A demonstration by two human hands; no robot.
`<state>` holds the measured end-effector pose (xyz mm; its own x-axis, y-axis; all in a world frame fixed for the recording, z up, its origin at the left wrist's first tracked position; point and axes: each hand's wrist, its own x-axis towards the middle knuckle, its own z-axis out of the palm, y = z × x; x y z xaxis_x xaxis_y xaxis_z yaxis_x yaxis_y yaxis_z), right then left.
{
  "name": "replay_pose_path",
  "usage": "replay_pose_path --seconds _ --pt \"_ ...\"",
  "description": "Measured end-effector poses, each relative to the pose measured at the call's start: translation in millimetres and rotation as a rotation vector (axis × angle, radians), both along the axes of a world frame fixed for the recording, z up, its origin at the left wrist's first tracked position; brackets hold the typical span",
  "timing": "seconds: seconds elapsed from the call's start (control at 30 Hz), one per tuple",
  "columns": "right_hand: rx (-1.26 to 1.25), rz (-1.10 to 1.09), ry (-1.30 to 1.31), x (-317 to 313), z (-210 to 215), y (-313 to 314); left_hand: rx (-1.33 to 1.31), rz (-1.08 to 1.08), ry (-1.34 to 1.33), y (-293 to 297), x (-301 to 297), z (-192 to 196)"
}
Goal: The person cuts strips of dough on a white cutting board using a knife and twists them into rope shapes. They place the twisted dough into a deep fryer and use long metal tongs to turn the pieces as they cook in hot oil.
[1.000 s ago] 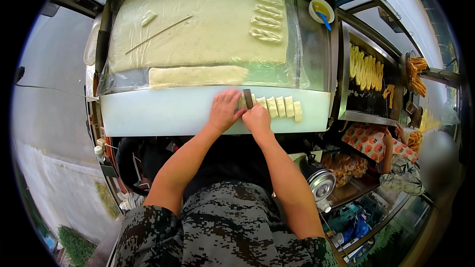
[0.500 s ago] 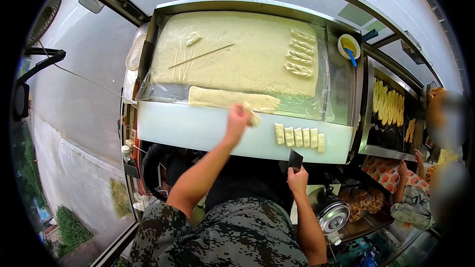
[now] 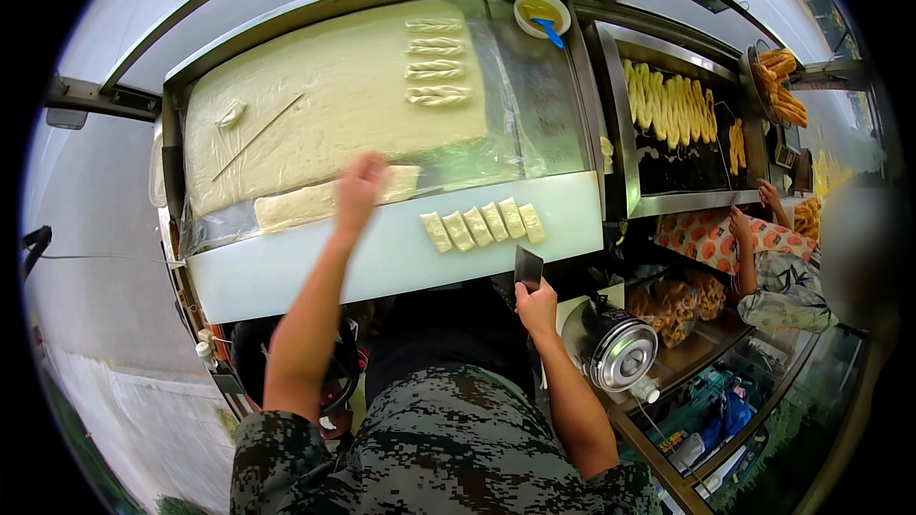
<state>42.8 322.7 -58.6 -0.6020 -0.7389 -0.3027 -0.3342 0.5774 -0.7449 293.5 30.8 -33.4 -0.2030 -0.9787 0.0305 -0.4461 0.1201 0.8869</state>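
My left hand (image 3: 359, 193), smeared by motion, is over the flat strip of pale dough (image 3: 296, 207) and hides part of it. Whether it holds anything does not show. My right hand (image 3: 537, 306) grips a dark, broad rectangular blade (image 3: 528, 267) at the near edge of the white cutting board (image 3: 286, 278). Several short cut dough pieces (image 3: 477, 226) stand in a row on the board, just beyond the blade. Past the strip lies a large slab of dough (image 3: 334, 76) under clear film. Several twisted dough pieces (image 3: 434, 71) and a thin stick (image 3: 258, 136) rest on it.
A white bowl (image 3: 520, 23) of yellow liquid with a blue-handled tool stands at the far right corner. Beyond it, a fryer (image 3: 658, 205) holds several long dough sticks. A basket of fried sticks (image 3: 780, 95), another person's hands (image 3: 754, 210) and a metal pot (image 3: 615, 348) are to the right.
My view has turned to the right, so the table appears farther left. My left hand has moved from the board's edge farther over the dough strip. The blade stays in my right hand.
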Motion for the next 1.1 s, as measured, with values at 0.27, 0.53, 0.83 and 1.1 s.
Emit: replay_pose_path --seconds 0.27,0.53,0.83,1.1 --pt "0.058 -0.172 -0.154 -25 23 8 -0.177 -0.504 -0.431 73 -166 -18" --pt "0.114 -0.261 -0.191 -42 14 27 -0.043 -0.394 -0.021 107 -180 12" --pt "0.005 -0.211 -0.107 -62 10 22 -0.132 -0.465 -0.118 139 -206 -11" --pt "0.000 -0.234 -0.133 -78 1 22 0.140 -0.657 -0.411 84 -215 -23"
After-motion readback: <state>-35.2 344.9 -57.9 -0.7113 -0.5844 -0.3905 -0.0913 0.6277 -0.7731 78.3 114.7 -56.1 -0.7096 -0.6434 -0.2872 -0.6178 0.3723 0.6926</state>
